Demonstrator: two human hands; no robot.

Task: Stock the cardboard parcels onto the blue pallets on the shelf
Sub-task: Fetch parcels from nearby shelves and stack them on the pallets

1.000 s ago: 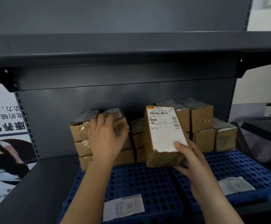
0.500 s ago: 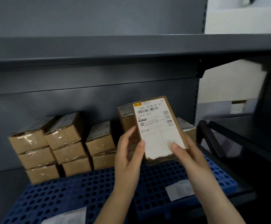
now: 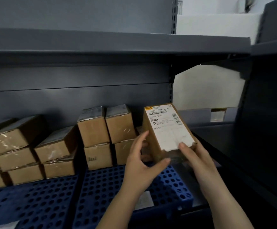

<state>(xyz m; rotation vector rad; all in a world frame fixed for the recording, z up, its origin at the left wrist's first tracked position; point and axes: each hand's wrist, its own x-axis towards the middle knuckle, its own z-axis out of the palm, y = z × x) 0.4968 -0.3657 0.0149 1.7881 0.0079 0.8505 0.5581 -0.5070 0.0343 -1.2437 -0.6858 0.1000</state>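
Note:
A brown cardboard parcel (image 3: pixel 165 129) with a white shipping label is held tilted above the right end of the right blue pallet (image 3: pixel 104 187). My left hand (image 3: pixel 142 164) grips its left side and bottom corner. My right hand (image 3: pixel 195 156) holds its lower right edge, thumb on the label. Two stacks of parcels (image 3: pixel 107 134) stand at the back just left of it, and a box behind it is mostly hidden. More stacked parcels (image 3: pixel 27 151) sit on the left blue pallet (image 3: pixel 30 205).
The dark grey upper shelf (image 3: pixel 118 45) hangs low over the stacks. A shelf upright (image 3: pixel 171 90) and a dark neighbouring unit (image 3: pixel 266 129) close in on the right. A white paper slip (image 3: pixel 144 200) lies on the right pallet's front.
My left hand left the left stack and joined the right hand on the labelled parcel. The parcel was lifted and carried to the right end of the pallet, and my view swung right.

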